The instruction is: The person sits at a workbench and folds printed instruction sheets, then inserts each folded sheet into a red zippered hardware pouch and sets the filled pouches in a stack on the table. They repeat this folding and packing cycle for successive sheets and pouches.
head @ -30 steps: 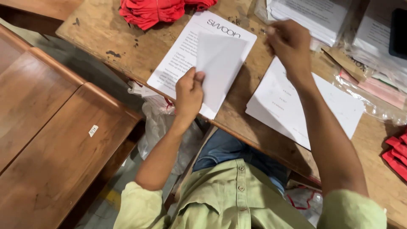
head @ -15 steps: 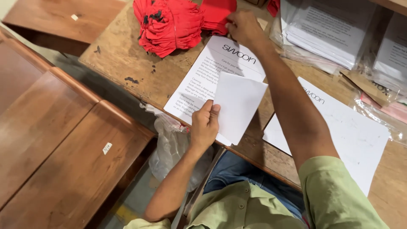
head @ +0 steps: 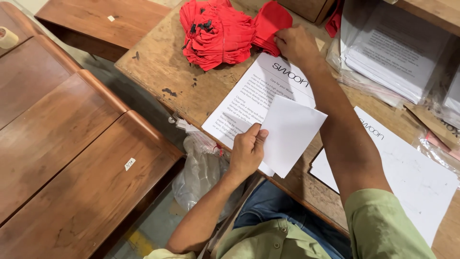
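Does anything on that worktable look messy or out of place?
Mostly tidy. The wooden table has dark stains and chips near its left edge, and the printed sheet overhangs the front edge where the left hand pinches a blank folded paper.

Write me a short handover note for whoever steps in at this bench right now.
Left hand: holds the blank white folded sheet by its edge, over the printed sheet.
Right hand: reached out to the red cloth pieces at the far side of the wooden bench, touching one.
Done: white sheet folded.
Left: no red piece lifted yet; a second printed sheet lies to the right.
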